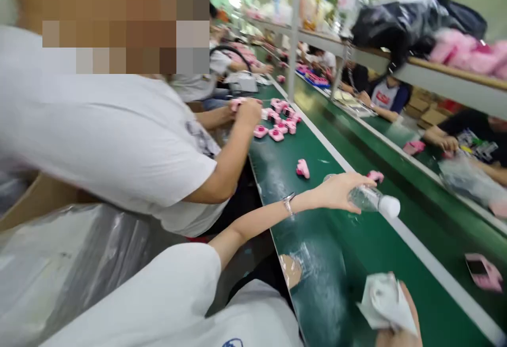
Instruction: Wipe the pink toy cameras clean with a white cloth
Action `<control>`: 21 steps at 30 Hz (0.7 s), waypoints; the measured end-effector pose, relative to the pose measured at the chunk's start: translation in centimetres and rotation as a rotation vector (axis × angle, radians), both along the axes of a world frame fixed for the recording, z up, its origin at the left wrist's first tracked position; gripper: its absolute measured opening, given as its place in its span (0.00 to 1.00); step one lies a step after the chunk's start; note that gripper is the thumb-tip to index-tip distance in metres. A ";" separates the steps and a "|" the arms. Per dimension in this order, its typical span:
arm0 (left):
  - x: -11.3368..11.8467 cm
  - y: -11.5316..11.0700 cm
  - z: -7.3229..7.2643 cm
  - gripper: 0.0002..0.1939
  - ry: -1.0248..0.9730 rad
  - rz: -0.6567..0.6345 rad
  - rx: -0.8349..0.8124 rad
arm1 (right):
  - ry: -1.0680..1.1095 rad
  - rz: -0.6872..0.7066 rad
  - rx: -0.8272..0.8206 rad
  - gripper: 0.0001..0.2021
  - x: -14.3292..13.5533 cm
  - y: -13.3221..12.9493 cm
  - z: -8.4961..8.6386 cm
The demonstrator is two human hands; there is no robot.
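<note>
My left hand (338, 190) reaches out over the green work surface, fingers wrapped round a clear plastic bottle (366, 199). The bottle lies tilted on its side, its white cap (390, 207) pointing right. At the lower right my right hand (407, 310) is closed on a crumpled white cloth or tissue (381, 295), which covers most of its fingers. One pink plastic piece (302, 169) rests on the surface just beyond my left wrist. Another pink piece (375, 176) shows right behind the bottle.
A co-worker in a white shirt (119, 141) sits at my left, handling a pink part near several pink pieces (277, 134). A white line (431, 265) runs along the green conveyor. A shelf (420, 67) with bags and bottles stands above. More people sit across.
</note>
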State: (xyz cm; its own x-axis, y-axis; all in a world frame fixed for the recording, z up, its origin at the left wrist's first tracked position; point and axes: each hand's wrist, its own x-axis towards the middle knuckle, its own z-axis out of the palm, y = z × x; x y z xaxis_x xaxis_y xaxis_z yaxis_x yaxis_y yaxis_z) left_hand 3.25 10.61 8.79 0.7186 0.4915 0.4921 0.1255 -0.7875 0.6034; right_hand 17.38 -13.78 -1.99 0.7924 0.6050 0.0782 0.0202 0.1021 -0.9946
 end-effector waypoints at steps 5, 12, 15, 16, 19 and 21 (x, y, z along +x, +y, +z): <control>1.9 -6.4 -3.4 0.30 0.258 -0.227 0.349 | 0.412 -0.303 0.012 0.31 -2.5 -2.2 2.6; 3.8 -8.9 -5.7 0.31 0.263 -0.242 0.600 | 0.605 -0.249 0.110 0.29 -2.7 -3.6 2.2; 4.0 -9.5 -5.8 0.30 0.227 -0.199 0.639 | 0.648 -0.247 0.130 0.28 -2.5 -3.9 1.5; 4.0 -9.5 -5.8 0.29 0.215 -0.183 0.661 | 0.668 -0.243 0.133 0.28 -2.3 -4.0 1.3; 4.0 -9.5 -5.4 0.30 0.206 -0.158 0.719 | 0.711 -0.211 0.152 0.27 -2.0 -4.0 0.8; 4.0 -9.3 -5.1 0.32 0.215 -0.167 0.736 | 0.718 -0.185 0.170 0.25 -2.0 -4.0 0.6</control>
